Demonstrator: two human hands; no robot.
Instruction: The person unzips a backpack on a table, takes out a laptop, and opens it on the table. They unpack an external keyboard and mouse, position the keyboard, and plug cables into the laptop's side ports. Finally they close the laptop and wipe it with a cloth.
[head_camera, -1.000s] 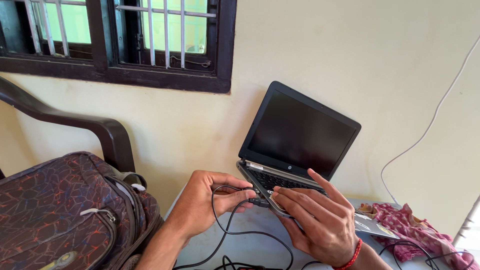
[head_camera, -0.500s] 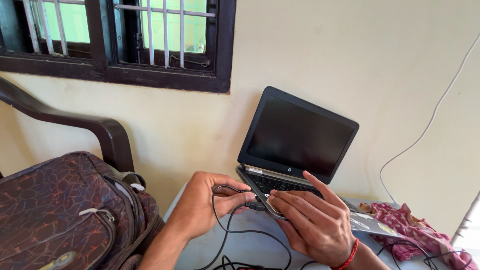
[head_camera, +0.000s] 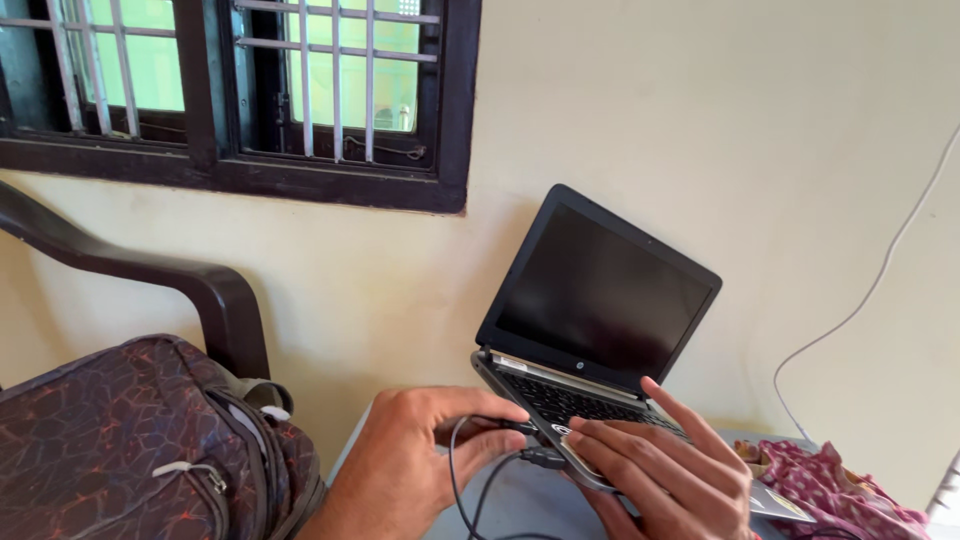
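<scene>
An open black laptop (head_camera: 600, 300) with a dark screen stands tilted on a table near the wall. My left hand (head_camera: 415, 455) pinches a black cable plug (head_camera: 505, 428) against the laptop's left side. A second black plug (head_camera: 545, 459) sits just below it, its cable (head_camera: 462, 480) looping down off the lower edge. My right hand (head_camera: 660, 470) lies flat over the keyboard and front edge of the laptop, fingers spread, holding the laptop steady.
A dark patterned backpack (head_camera: 130, 450) rests on a dark plastic chair (head_camera: 210, 290) at the left. A barred window (head_camera: 250, 90) is above. A pink cloth (head_camera: 840, 485) lies at the right, and a white cable (head_camera: 870, 290) runs down the wall.
The view has shifted down a little, so the laptop sits lower in the picture. My left hand has pressed the plug closer to the laptop's side; my right hand stays on the keyboard.
</scene>
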